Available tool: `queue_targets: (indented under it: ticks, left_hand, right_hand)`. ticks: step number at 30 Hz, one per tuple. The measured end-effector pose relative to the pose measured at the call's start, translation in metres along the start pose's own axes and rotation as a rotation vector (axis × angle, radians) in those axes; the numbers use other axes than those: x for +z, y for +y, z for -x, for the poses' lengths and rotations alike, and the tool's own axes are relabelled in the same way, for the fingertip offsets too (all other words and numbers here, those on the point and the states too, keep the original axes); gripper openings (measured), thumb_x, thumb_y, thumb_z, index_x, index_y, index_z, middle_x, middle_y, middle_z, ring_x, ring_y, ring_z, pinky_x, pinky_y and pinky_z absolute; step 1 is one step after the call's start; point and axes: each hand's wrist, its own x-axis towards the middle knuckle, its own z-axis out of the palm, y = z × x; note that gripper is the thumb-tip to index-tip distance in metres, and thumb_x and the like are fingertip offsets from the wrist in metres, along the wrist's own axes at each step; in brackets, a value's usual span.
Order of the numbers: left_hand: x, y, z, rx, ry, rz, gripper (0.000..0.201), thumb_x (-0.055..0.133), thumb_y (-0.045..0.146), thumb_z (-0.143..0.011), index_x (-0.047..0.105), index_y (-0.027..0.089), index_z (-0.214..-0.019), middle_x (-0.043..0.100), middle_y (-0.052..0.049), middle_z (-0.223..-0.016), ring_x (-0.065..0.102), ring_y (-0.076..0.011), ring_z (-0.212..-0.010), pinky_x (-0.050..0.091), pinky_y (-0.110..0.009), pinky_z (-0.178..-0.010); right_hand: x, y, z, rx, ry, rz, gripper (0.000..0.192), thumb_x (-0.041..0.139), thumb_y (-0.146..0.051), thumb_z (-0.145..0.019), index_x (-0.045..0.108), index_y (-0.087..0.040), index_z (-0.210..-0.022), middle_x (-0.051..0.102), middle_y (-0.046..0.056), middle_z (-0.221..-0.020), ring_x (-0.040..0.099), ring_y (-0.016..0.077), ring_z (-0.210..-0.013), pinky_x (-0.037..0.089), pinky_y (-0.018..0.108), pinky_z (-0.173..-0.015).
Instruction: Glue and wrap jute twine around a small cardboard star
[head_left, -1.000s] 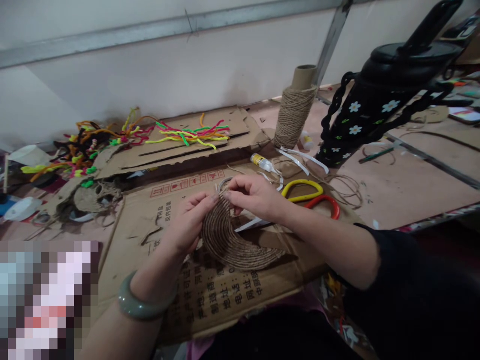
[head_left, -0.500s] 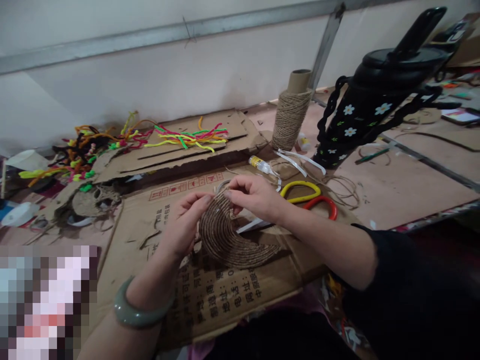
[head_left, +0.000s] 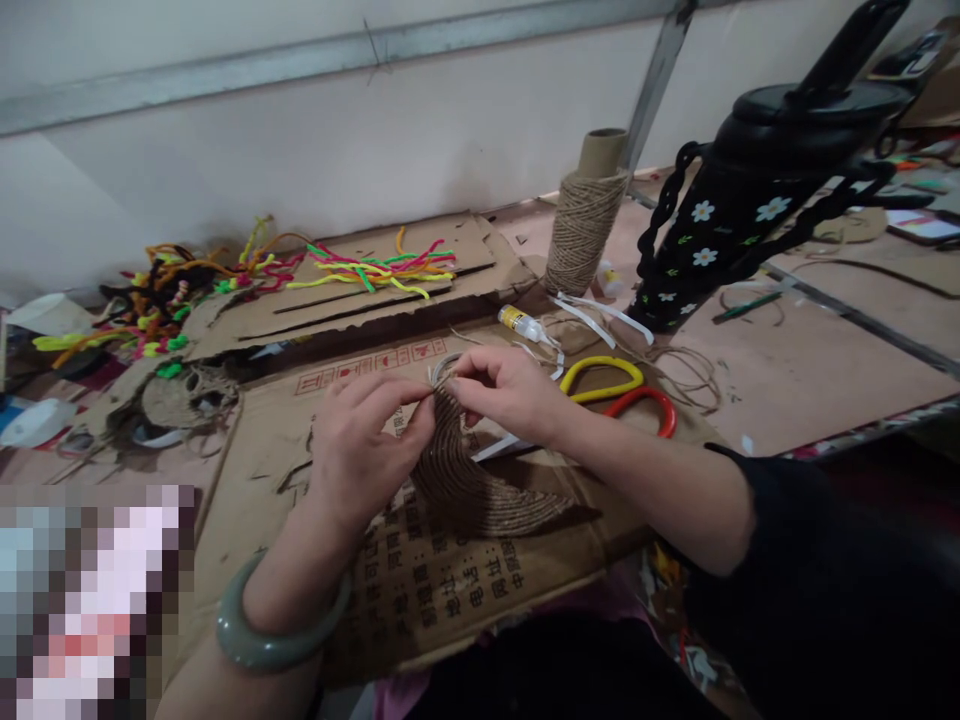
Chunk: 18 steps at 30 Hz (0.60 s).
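We see both hands meeting at the upper tip of a crescent-shaped piece wrapped in jute twine (head_left: 480,490), which rests on a flattened cardboard sheet (head_left: 300,470) lying on the surface. The left hand (head_left: 360,445) has its grip closed on the crescent's upper end, thumb and fingers pinching it from the left side; a green bangle (head_left: 274,630) sits on that wrist. The right hand (head_left: 510,395) pinches the same tip from the right, fingertips clamped where a loose twine end curls out. The lower part of the crescent lies on the cardboard, curving toward the right. Just beyond the right hand lie scissors with one yellow and one red handle (head_left: 619,390). A small glue bottle (head_left: 525,325) lies behind them, and a twine spool (head_left: 585,225) stands upright further back. Coloured pipe cleaners (head_left: 375,265) are heaped at far left on more cardboard.
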Motion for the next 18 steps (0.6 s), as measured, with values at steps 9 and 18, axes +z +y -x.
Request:
queue_targets:
  ticks: [9,18]
  left_hand:
    - [-0.0012,0.0019,0.0050,0.088,0.010,-0.160,0.012,0.061,0.014,-0.074,0.065,0.024,-0.080,0.070,-0.001,-0.076,0.064,-0.0192,-0.074,0.041,-0.035,-0.081]
    - [0.0005,0.0051,0.0001,-0.045,0.012,-0.111,0.011,0.057,0.014,-0.073,0.057,0.021,-0.066,0.063,0.001,-0.065,0.059,-0.0155,-0.065,0.044,-0.028,-0.068]
  right_hand:
    - [-0.0014,-0.0041,0.0005,0.011,0.034,0.001,0.014,0.052,-0.028,-0.076,0.055,-0.016,-0.070,0.055,-0.004,-0.055,0.053,0.0076,-0.051,0.039,0.021,-0.051]
    - [-0.0010,-0.0019,0.0011,0.003,0.032,0.043,0.012,0.052,-0.026,-0.077,0.057,-0.016,-0.072,0.056,-0.004,-0.057,0.052,0.0073,-0.053,0.039,0.021,-0.052]
